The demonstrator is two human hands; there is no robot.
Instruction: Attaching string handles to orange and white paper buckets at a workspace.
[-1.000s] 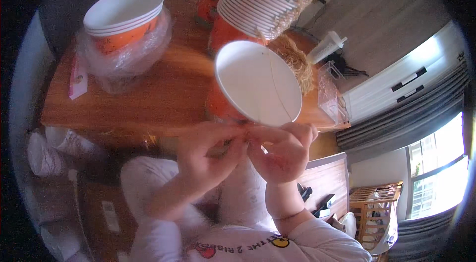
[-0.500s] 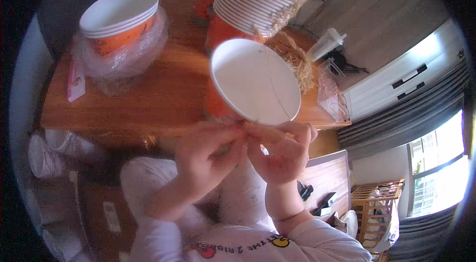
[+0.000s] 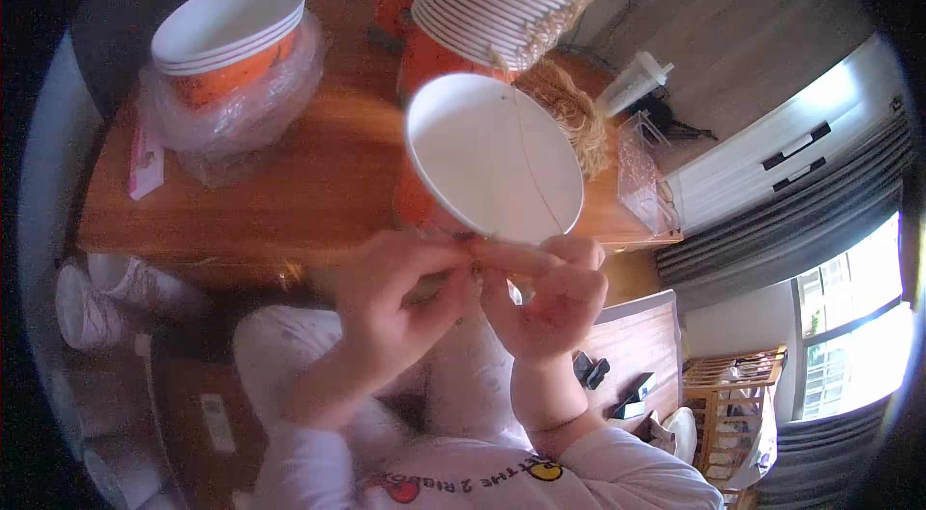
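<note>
A paper bucket point(image 3: 482, 158), orange outside and white inside, stands tilted at the table's near edge with its mouth facing me. Across the opening a thin brown string point(image 3: 527, 158) runs from the far rim down to the near right rim. Below the near rim, my left hand point(image 3: 400, 293) and my right hand point(image 3: 550, 293) meet with their fingertips pinched together against the bucket's side. What lies between the fingertips is too small and blurred to make out. The right fingers are curled just under the string's lower end.
A tall stack of buckets point(image 3: 502, 3) stands behind, with braided twine hanging on its rims. Loose twine point(image 3: 569, 110), a lidded plastic cup point(image 3: 637, 81) and a clear box point(image 3: 641, 172) are on the right. Nested buckets point(image 3: 230, 32) in plastic wrap sit at left on the wooden table point(image 3: 328, 143).
Both hands and the bucket have shifted very slightly left. The fingertips keep their pinch below the rim, and the string stays across the mouth.
</note>
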